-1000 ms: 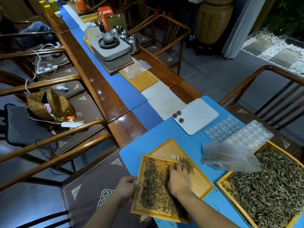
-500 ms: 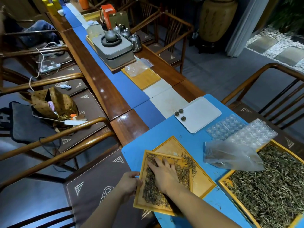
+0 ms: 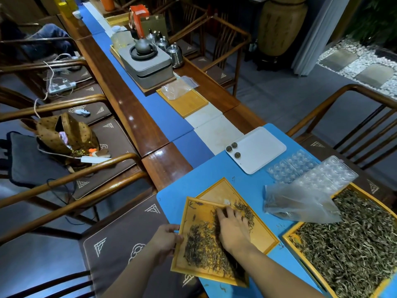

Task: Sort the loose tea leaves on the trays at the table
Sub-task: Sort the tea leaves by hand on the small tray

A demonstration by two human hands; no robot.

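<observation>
Dark tea leaves (image 3: 199,244) under R fingers (image 3: 223,212).

Teapot (image 3: 142,45), kettles (image 3: 175,55), brown bag (image 3: 64,134)

This looks like a tea house or tea shop. A long wooden table (image 3: 129,108) with a blue runner (image 3: 163,112) stretches toward the upper left of the frame, lined with round-backed wooden armchairs (image 3: 64,181). Near top centre sit a dark teapot (image 3: 142,45) on a grey tea tray (image 3: 148,67) and metal kettles (image 3: 175,53). At lower right, bamboo trays (image 3: 266,237) hold loose tea leaves (image 3: 348,244). A big ceramic jar (image 3: 281,24) stands at the top.
</observation>
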